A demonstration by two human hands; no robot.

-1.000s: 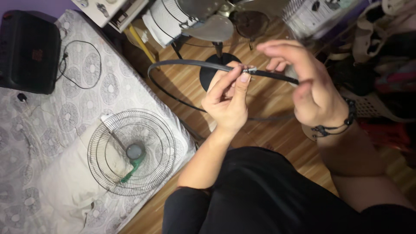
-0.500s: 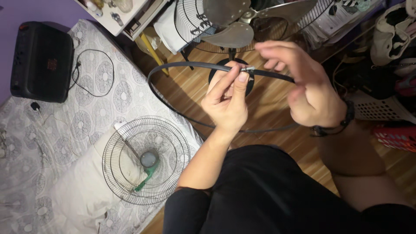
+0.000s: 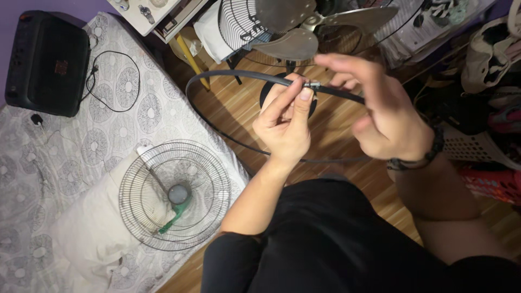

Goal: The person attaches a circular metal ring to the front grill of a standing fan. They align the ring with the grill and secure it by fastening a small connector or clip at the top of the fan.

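The left hand [image 3: 282,127] pinches the black rim band [image 3: 228,76] of a fan guard between thumb and forefinger, right at the small metal clasp [image 3: 312,85] where the band's ends meet. The right hand [image 3: 388,116] hovers just beyond the clasp, fingers loosely curled with the forefinger stretched toward it; whether it grips the band I cannot tell. Compared with a second ago, the left pinch sits at the same spot on the clasp, while the right hand has closed in a little from the far side. The work on the clasp looks ongoing, not finished. The band loops out to the left of the clasp and back beneath both hands, above the wooden floor [image 3: 347,168]. Behind the clasp stands the fan [image 3: 287,32] with bare blades. Well left of the clasp, a wire guard [image 3: 173,195] lies on the patterned bed [image 3: 65,152], with a green-handled tool [image 3: 175,212] across it.
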